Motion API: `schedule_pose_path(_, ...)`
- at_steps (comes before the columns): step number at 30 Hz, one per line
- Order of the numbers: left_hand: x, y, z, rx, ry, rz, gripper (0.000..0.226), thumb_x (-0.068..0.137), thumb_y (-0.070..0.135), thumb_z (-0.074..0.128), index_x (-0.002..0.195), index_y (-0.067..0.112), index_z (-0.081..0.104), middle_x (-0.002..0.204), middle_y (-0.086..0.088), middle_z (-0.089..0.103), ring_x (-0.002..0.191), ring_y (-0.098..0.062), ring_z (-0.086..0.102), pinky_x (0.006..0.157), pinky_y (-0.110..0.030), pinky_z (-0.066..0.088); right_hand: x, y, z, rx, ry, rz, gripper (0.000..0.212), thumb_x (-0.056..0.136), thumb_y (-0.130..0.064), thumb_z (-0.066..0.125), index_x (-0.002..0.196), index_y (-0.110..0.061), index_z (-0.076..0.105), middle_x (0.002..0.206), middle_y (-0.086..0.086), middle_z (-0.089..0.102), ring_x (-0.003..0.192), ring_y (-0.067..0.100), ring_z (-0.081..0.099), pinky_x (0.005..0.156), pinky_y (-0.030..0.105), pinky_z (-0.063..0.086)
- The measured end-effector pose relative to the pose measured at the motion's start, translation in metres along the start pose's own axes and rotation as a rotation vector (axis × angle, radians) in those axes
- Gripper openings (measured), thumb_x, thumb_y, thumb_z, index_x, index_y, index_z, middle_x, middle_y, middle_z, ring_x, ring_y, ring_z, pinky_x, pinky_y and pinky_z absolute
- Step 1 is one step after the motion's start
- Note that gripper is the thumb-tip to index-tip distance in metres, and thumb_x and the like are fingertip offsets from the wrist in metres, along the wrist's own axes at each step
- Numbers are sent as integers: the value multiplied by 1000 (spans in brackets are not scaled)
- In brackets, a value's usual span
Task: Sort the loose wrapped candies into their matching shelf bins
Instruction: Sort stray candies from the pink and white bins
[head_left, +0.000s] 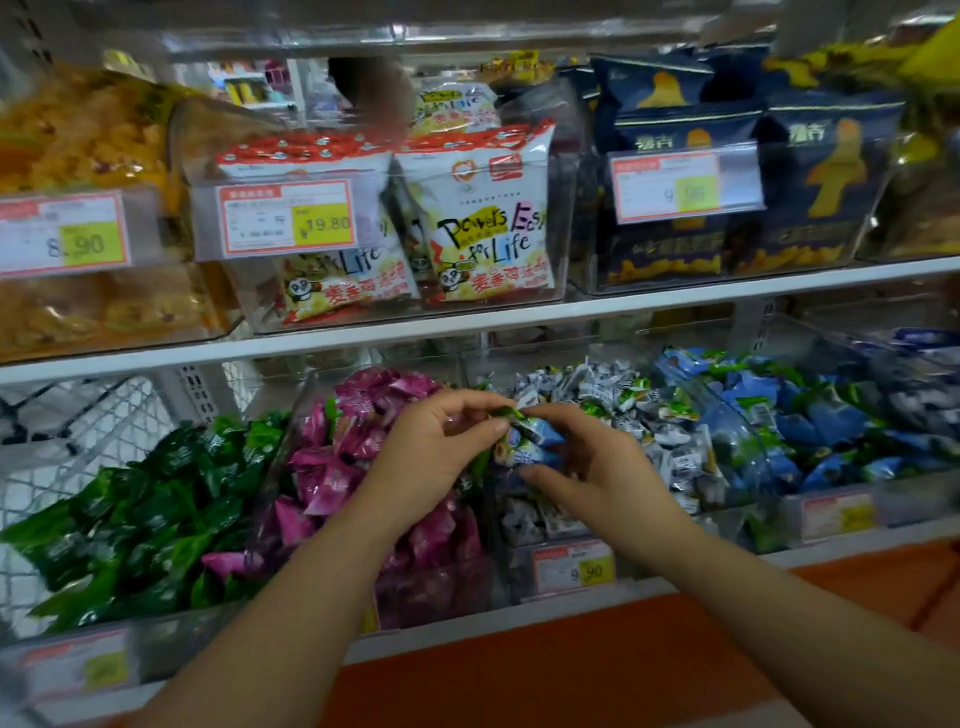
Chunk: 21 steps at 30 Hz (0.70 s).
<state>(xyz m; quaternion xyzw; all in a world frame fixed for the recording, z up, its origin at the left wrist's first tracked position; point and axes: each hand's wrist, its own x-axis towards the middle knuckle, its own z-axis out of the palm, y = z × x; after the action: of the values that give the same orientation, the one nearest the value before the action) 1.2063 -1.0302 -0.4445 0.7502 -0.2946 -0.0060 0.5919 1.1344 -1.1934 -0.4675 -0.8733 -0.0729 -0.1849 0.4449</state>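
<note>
Two hands meet at the centre of the frame, above the lower shelf's row of clear bins. The right hand has its fingers curled round a small clutch of blue-wrapped candies, with the thumb beneath them. The left hand pinches the green twisted end of one of these wrappers between thumb and forefinger, its other fingers curled. Both hands hover over the divide between the pink candies and the grey-and-white candies. At the lower left lies a heap of green candies; toward the right edge sits a bin of blue candies with green ends. A price tag hangs on the front of the grey-and-white bin, below the right wrist. On the upper shelf stand white snack bags at centre and dark blue bags to the right.
</note>
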Motion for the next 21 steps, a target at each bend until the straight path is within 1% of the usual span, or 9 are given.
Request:
schedule_pose_path(3, 10, 4, 35, 3, -45, 7, 25, 87, 17, 65, 94, 41, 65, 100, 7, 67, 89, -3, 65, 78, -18, 50, -10, 15, -28, -13, 55, 48, 43, 87, -21, 67, 124, -34, 50, 91, 0, 65, 72, 15, 63, 65, 33, 55)
schedule_pose_path(6, 18, 10, 69, 92, -132, 9, 28, 91, 24, 60, 100, 50, 57, 108, 15, 59, 95, 2, 59, 80, -13, 48, -18, 36, -66, -113, 241, 95, 36, 87, -21, 66, 117, -33, 50, 89, 1, 65, 68, 12, 61, 57, 18, 50)
schedule_pose_path(9, 27, 7, 98, 282, -221, 14, 26, 95, 25, 55, 119, 37, 56, 116, 17, 51, 110, -3, 52, 95, -21, 43, -24, 67, -108, -280, 438, 235, 41, 90, -23, 63, 129, -20, 49, 76, -3, 56, 57, 6, 49, 49, 14, 41)
schedule_pose_path(11, 33, 4, 112, 427, -240, 24, 29, 96, 25, 53, 125, 30, 56, 127, 11, 48, 118, -9, 48, 96, -21, 38, -26, 90, -133, -361, 503, 310, 47, 92, -21, 61, 136, -16, 46, 91, 7, 64, 56, 4, 45, 56, 17, 39)
schedule_pose_path(13, 38, 0, 123, 541, -254, 40, 29, 97, 28, 51, 126, 30, 55, 134, 7, 46, 117, -11, 47, 90, -19, 36, -29, 109, -150, -469, 433, 402, 52, 93, -19, 60, 141, -19, 42, 118, 14, 62, 64, 8, 50, 64, 30, 44)
schedule_pose_path(15, 41, -4, 129, 633, -257, 62, 29, 97, 31, 50, 126, 34, 55, 135, 7, 45, 113, -11, 49, 85, -20, 36, -32, 123, -160, -648, 293, 473, 56, 92, -24, 61, 143, -25, 38, 135, 5, 54, 97, 27, 56, 80, 42, 48)
schedule_pose_path(16, 42, -5, 130, 661, -252, 73, 29, 97, 32, 50, 125, 35, 55, 135, 8, 46, 112, -11, 50, 84, -20, 37, -34, 125, -162, -713, 264, 490, 56, 92, -26, 61, 143, -27, 38, 138, 1, 52, 114, 33, 47, 88, 47, 45)
schedule_pose_path(17, 42, -7, 130, 674, -248, 81, 29, 97, 31, 51, 125, 35, 56, 134, 8, 46, 112, -11, 50, 85, -20, 38, -35, 125, -162, -735, 261, 497, 54, 92, -27, 60, 142, -28, 40, 139, -2, 51, 122, 35, 39, 93, 49, 42)
schedule_pose_path(21, 35, -11, 114, 659, -238, 116, 28, 95, 27, 54, 122, 34, 59, 128, 11, 50, 110, -9, 51, 95, -23, 40, -31, 108, -147, -655, 290, 408, 42, 92, -25, 59, 133, -25, 52, 137, 0, 53, 125, 34, 35, 98, 51, 37)
